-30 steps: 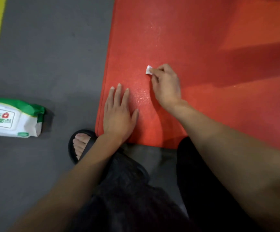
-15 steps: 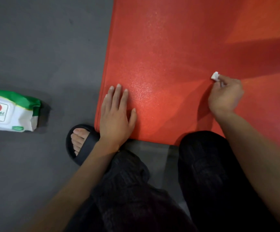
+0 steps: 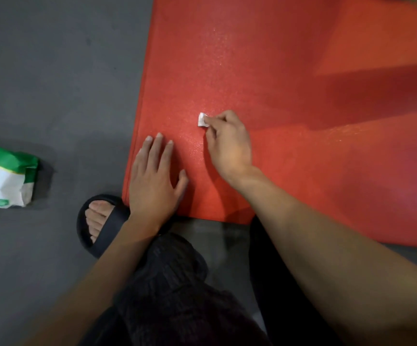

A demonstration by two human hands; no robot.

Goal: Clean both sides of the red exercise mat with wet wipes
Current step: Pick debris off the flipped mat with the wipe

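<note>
The red exercise mat (image 3: 289, 108) lies flat on the grey floor (image 3: 52, 83) and fills the right and far side. The left hand (image 3: 153, 181) lies flat with straight fingers on the mat's near left corner. The right hand (image 3: 229, 143) pinches a small folded white wet wipe (image 3: 201, 119) and holds it on the mat, just beyond the left hand. A green and white wipes pack (image 3: 5, 177) sits on the floor at the left, well apart from the mat. A foot in a black slipper (image 3: 102, 226) is beside the mat's near corner.

Mat (image 3: 264, 71) grainy foam (wet sheen); floor (image 3: 52, 71) matt.
</note>
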